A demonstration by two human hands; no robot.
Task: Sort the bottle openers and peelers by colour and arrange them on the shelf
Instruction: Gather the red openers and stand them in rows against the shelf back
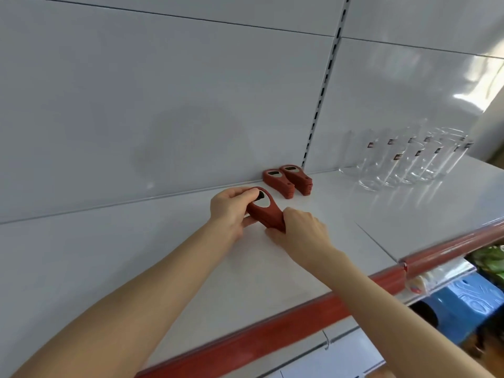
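A stack of red bottle openers (266,211) lies on the white shelf (191,255), held from both ends. My left hand (231,211) grips the stack's round head end, with the thumb over the opening. My right hand (302,233) grips the narrow handle end. Two more stacks of red bottle openers (278,182) (297,177) lie side by side against the back panel, just behind and to the right of my hands. No peelers are in view.
Several clear drinking glasses (403,162) stand at the back right of the shelf. A red price rail (272,331) runs along the shelf's front edge. Blue plastic goods (469,301) sit on a lower level at the right.
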